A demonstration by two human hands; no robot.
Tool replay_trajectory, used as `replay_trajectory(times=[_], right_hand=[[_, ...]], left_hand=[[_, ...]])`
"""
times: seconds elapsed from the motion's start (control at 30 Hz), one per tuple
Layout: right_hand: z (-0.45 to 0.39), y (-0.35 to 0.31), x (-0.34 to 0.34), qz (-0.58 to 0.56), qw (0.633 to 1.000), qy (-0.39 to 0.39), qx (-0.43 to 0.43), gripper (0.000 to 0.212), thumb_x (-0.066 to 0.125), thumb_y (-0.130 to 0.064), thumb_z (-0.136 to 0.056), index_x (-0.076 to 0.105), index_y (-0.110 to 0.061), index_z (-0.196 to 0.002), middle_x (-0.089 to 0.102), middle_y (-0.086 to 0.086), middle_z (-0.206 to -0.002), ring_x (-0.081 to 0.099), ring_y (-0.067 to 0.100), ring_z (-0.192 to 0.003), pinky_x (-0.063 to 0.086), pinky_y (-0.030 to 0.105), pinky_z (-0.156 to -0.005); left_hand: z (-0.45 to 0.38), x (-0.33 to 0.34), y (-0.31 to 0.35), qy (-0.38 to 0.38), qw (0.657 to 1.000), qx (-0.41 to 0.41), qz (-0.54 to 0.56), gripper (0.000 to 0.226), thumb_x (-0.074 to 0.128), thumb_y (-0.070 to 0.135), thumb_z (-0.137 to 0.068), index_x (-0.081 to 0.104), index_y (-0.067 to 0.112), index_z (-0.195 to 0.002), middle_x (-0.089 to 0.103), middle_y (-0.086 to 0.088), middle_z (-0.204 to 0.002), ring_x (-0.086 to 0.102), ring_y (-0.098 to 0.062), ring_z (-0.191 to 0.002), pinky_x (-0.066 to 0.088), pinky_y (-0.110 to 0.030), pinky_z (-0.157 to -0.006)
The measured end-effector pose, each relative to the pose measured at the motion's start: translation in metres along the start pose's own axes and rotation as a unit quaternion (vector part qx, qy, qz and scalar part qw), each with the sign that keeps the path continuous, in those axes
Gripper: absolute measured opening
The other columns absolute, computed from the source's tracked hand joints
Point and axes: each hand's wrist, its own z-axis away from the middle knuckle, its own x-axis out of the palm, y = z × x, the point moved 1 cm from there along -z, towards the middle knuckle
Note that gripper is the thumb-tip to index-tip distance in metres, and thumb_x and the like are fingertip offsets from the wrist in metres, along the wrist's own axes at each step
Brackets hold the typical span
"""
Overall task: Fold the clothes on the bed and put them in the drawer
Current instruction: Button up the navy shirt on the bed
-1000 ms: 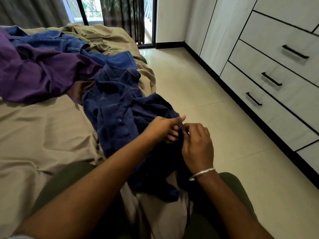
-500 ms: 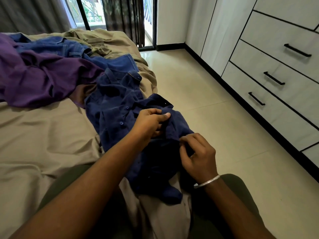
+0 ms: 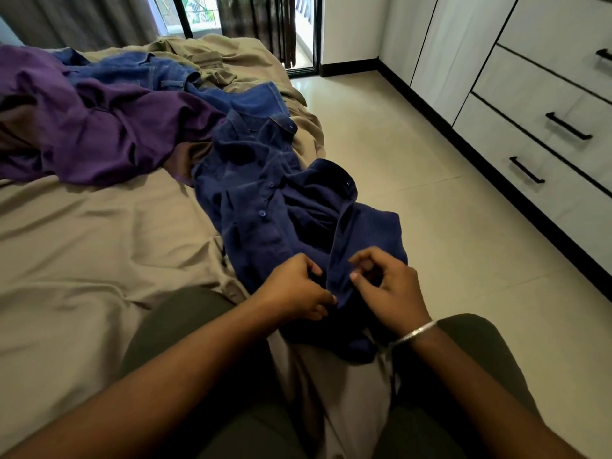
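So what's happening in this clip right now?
A person sitting on the bed is working on a navy button-up shirt. The left hand and right hand each pinch its front edge near the lap. A purple garment and jeans lie unfolded behind. The drawers are closed.

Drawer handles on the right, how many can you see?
3: lowest handle, middle handle, and top handle, cut off by the frame edge. More may be out of view.
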Motion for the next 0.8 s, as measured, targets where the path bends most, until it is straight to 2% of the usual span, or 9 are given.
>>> replay_trajectory(times=[0.13, 0.2, 0.27, 0.3, 0.4, 0.47, 0.53, 0.67, 0.8], right_hand=[[-0.008, 0.008, 0.011, 0.028, 0.994, -0.101, 0.018, 0.033, 0.071, -0.007, -0.085, 0.069, -0.028, -0.111, 0.071, -0.010, -0.091, 0.066, 0.002, -0.087, 0.054, 0.021, -0.083], [-0.008, 0.012, 0.015, 0.045, 0.989, -0.142, 0.017, 0.036, 0.073, -0.012, -0.083, 0.069, -0.031, -0.114, 0.071, -0.008, -0.099, 0.066, 0.006, -0.094, 0.056, 0.032, -0.090], [-0.006, 0.012, 0.016, 0.045, 0.990, -0.133, 0.004, 0.036, 0.075, -0.016, -0.083, 0.069, -0.032, -0.114, 0.069, -0.006, -0.098, 0.066, 0.009, -0.091, 0.056, 0.033, -0.087], [-0.004, 0.009, 0.017, 0.039, 0.992, -0.122, -0.010, 0.035, 0.076, -0.017, -0.083, 0.070, -0.032, -0.113, 0.067, -0.005, -0.096, 0.065, 0.009, -0.088, 0.055, 0.029, -0.084], [0.001, 0.001, 0.016, 0.028, 0.991, -0.114, -0.059, 0.029, 0.078, -0.020, -0.082, 0.074, -0.027, -0.109, 0.063, -0.006, -0.096, 0.061, 0.009, -0.081, 0.048, 0.017, -0.074], [0.003, -0.001, 0.017, 0.048, 0.986, -0.142, -0.072, 0.023, 0.079, -0.029, -0.080, 0.076, -0.027, -0.102, 0.061, -0.010, -0.099, 0.058, 0.011, -0.075, 0.046, 0.017, -0.070], [0.005, 0.000, 0.019, 0.064, 0.979, -0.173, -0.086, 0.021, 0.078, -0.037, -0.077, 0.076, -0.027, -0.095, 0.061, -0.012, -0.101, 0.059, 0.012, -0.078, 0.050, 0.023, -0.071], [0.008, 0.001, 0.020, 0.062, 0.973, -0.188, -0.120, 0.018, 0.079, -0.035, -0.072, 0.072, -0.025, -0.085, 0.060, -0.011, -0.101, 0.061, 0.011, -0.087, 0.052, 0.029, -0.075], [0.010, 0.003, 0.021, 0.071, 0.968, -0.205, -0.123, 0.019, 0.078, -0.039, -0.073, 0.074, -0.025, -0.084, 0.059, -0.011, -0.103, 0.061, 0.007, -0.096, 0.053, 0.029, -0.083]], left_hand=[[0.004, -0.004, -0.003, -0.016, 0.995, 0.010, -0.094, 0.023, 0.077, 0.009, -0.082, 0.057, 0.016, -0.091, 0.073, -0.008, -0.074, 0.072, -0.016, -0.061, 0.055, -0.025, -0.052], [0.002, -0.022, 0.001, 0.063, 0.978, 0.079, -0.185, 0.010, 0.074, 0.020, -0.083, 0.066, 0.025, -0.085, 0.073, 0.001, -0.073, 0.072, -0.015, -0.063, 0.057, -0.027, -0.056], [0.000, -0.045, 0.008, 0.160, 0.919, 0.165, -0.321, 0.008, 0.071, 0.035, -0.082, 0.069, 0.038, -0.089, 0.067, 0.010, -0.084, 0.069, -0.015, -0.081, 0.057, -0.032, -0.071], [0.000, -0.055, 0.009, 0.165, 0.891, 0.198, -0.373, 0.014, 0.070, 0.041, -0.083, 0.068, 0.043, -0.097, 0.060, 0.012, -0.092, 0.064, -0.014, -0.090, 0.054, -0.033, -0.077], [-0.009, -0.072, 0.010, 0.096, 0.831, 0.210, -0.506, 0.036, 0.067, 0.057, -0.083, 0.059, 0.054, -0.118, 0.045, 0.008, -0.113, 0.048, -0.017, -0.112, 0.049, -0.043, -0.090], [-0.014, -0.077, 0.005, 0.073, 0.804, 0.206, -0.554, 0.038, 0.067, 0.058, -0.083, 0.058, 0.054, -0.119, 0.045, 0.009, -0.119, 0.046, -0.019, -0.116, 0.050, -0.045, -0.089], [-0.017, -0.079, 0.000, 0.074, 0.797, 0.225, -0.555, 0.034, 0.070, 0.052, -0.083, 0.060, 0.050, -0.116, 0.052, 0.012, -0.118, 0.051, -0.016, -0.114, 0.050, -0.039, -0.080], [-0.014, -0.081, 0.004, 0.137, 0.789, 0.273, -0.533, 0.024, 0.065, 0.039, -0.090, 0.061, 0.043, -0.113, 0.067, 0.014, -0.106, 0.062, -0.016, -0.100, 0.042, -0.031, -0.065], [-0.016, -0.083, 0.003, 0.124, 0.803, 0.274, -0.514, 0.024, 0.054, 0.030, -0.095, 0.065, 0.043, -0.112, 0.067, 0.013, -0.109, 0.061, -0.015, -0.101, 0.049, -0.034, -0.070]])
